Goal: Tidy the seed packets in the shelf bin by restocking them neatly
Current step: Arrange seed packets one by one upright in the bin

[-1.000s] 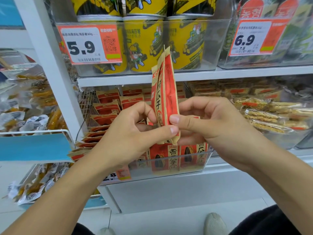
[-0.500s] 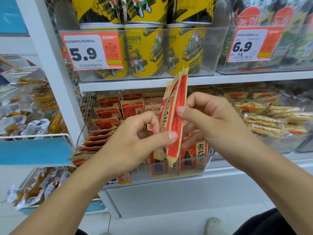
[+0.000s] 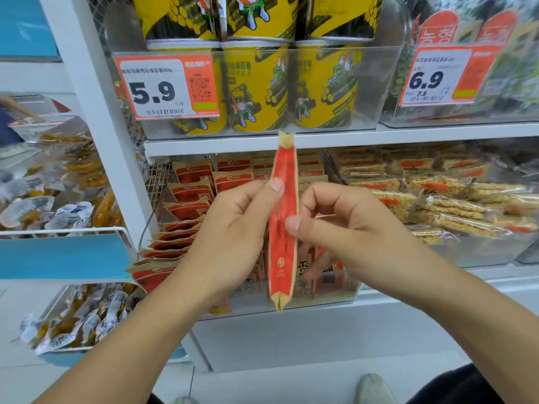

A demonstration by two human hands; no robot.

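Note:
A red and tan seed packet (image 3: 283, 220) stands upright and edge-on in front of the shelf, held between both hands. My left hand (image 3: 230, 237) pinches its left side, thumb near the upper part. My right hand (image 3: 350, 228) pinches the right side with the thumb at mid-height. Behind them is the clear shelf bin (image 3: 329, 295), filled with more red seed packets (image 3: 192, 193); several lean and spill over its left side (image 3: 163, 255).
Yellow snack tubs (image 3: 256, 88) sit in a clear bin on the shelf above, with orange price tags (image 3: 166, 87). Wrapped snack bars (image 3: 455, 205) fill the bin to the right. A white upright post (image 3: 96, 118) and racks of packaged snacks (image 3: 43, 205) stand at left.
The packet has turned from showing its face to edge-on and straightened upright. My left thumb has shifted higher on it, and my right thumb lower.

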